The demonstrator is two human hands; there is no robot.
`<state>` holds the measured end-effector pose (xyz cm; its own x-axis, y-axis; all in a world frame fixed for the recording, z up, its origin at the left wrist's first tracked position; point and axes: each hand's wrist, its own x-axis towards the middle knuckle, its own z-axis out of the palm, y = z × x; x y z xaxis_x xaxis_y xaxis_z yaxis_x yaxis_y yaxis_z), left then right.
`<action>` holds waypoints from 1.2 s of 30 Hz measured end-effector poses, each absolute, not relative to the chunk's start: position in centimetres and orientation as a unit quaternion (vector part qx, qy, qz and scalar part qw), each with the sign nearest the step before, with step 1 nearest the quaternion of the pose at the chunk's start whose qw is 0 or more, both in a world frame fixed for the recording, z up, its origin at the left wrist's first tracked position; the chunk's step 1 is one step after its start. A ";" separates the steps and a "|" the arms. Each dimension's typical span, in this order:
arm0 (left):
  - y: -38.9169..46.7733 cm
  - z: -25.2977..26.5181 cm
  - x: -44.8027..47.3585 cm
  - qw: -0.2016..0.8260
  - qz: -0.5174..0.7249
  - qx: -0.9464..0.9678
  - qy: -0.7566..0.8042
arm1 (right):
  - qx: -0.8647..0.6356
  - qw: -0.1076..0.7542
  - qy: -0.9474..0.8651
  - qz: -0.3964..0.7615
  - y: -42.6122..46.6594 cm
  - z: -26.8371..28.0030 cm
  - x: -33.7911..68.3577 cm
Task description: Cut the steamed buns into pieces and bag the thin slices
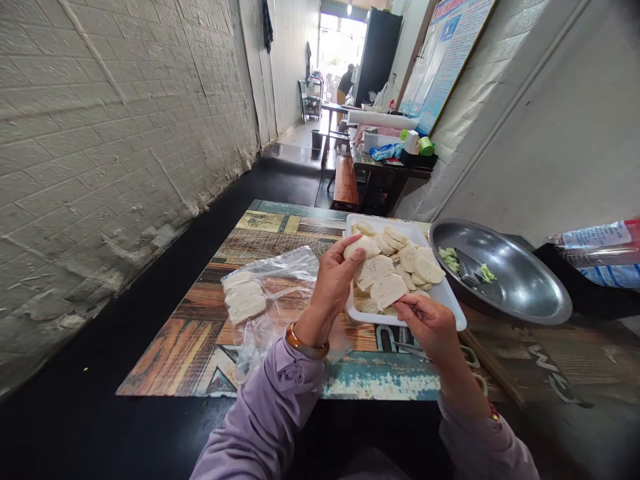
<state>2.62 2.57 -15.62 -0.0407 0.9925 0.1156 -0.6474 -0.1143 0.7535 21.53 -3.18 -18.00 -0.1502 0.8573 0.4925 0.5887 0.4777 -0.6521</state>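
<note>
Pale slices (429, 268) are lying heaped in a white tray (449, 295).
Over it, my left hand (339, 267) is gripping a piece (362, 248), my right hand (429, 323) pinching one slice (389, 291) by its edge; from afar, I'm judging them light, soft, easily torn, best held by the rim.

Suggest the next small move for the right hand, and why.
Probably lower the pale slice and let go: the right hand pinches its edge over similar slices in the white tray, while the left hand grips another pale piece.
</note>
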 end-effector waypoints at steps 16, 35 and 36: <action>3.1 -16.3 3.2 0.611 0.685 0.283 0.277 | -0.482 0.410 -0.765 0.117 -3.1 -18.0 21.6; -2.3 -15.0 -1.1 0.474 0.691 0.411 0.361 | -0.552 0.483 -0.655 0.181 -3.0 -19.1 22.4; -3.2 -15.0 -2.2 0.449 0.689 0.422 0.381 | -0.545 0.496 -0.649 0.187 -3.1 -18.9 22.3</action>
<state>-2.23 -3.20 -14.99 -0.2404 0.9408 0.2388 -0.2976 -0.3056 0.9045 22.32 -3.14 -18.87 0.0868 0.8935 0.4405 0.5217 0.3360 -0.7842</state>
